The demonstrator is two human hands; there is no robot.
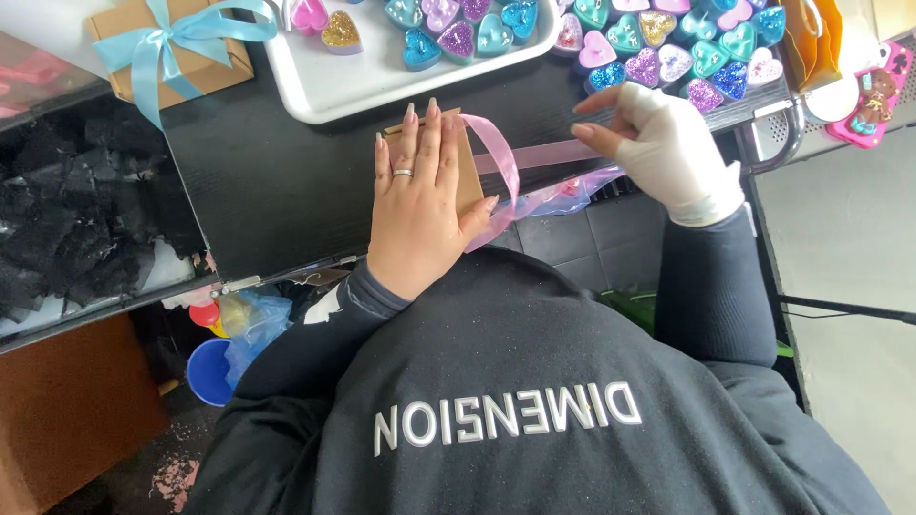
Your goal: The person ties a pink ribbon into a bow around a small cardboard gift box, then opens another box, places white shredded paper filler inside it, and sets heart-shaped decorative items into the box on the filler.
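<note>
Pink ribbon running left-right, pinched by right hand, left hand flat on kraft box

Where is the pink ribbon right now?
The pink ribbon crosses the middle of the head view, looping from the small brown box under the left hand to the right hand.

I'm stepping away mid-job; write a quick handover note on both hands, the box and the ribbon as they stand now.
Left hand: flat on the small brown box, pressing it onto the black table.
Right hand, in a white glove: pinching the pink ribbon, pulled taut to the right.
Ribbon loops over the box's right edge; no bow tied yet.
Done: one brown box with blue bow, top left.
Nearby: white tray holding glittery hearts.
Left: tie the ribbon.
</note>
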